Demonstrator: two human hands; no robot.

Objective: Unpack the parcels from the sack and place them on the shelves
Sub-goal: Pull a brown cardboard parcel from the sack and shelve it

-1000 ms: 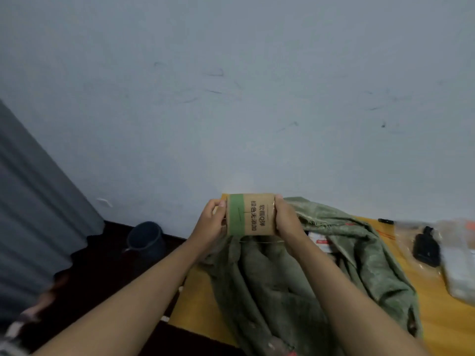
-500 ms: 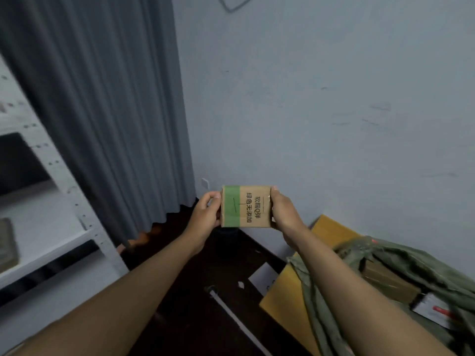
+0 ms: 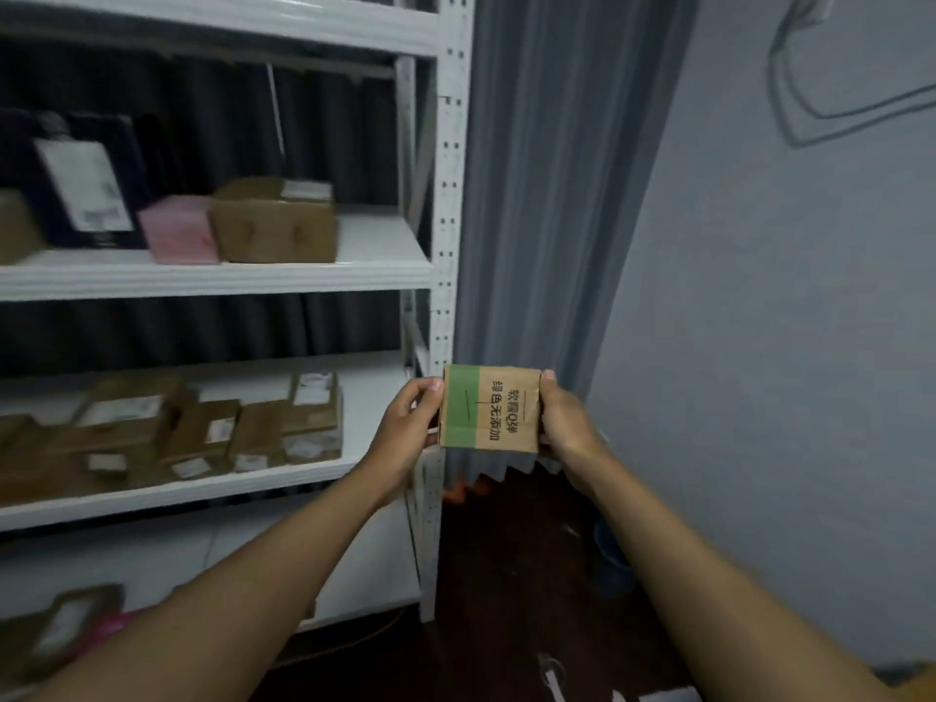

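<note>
I hold a small brown cardboard parcel (image 3: 490,407) with a green band and black printed characters in front of me, at chest height. My left hand (image 3: 405,428) grips its left edge and my right hand (image 3: 564,423) grips its right edge. The parcel hangs in the air just right of the white shelf unit's corner post (image 3: 445,205). The middle shelf (image 3: 354,382) lies to the parcel's left and carries several brown parcels (image 3: 212,428). The sack is out of view.
The upper shelf (image 3: 375,266) holds a brown box (image 3: 276,222), a pink packet (image 3: 177,228) and a dark packet (image 3: 83,187). A lower shelf holds another parcel (image 3: 66,625). A grey curtain (image 3: 547,195) hangs behind the post, with a blue-grey wall (image 3: 785,321) at right and dark floor (image 3: 506,600) below.
My view has swung left from the sack and table to the shelf unit. Both hands keep the same grip on the parcel, now carried next to the shelves.
</note>
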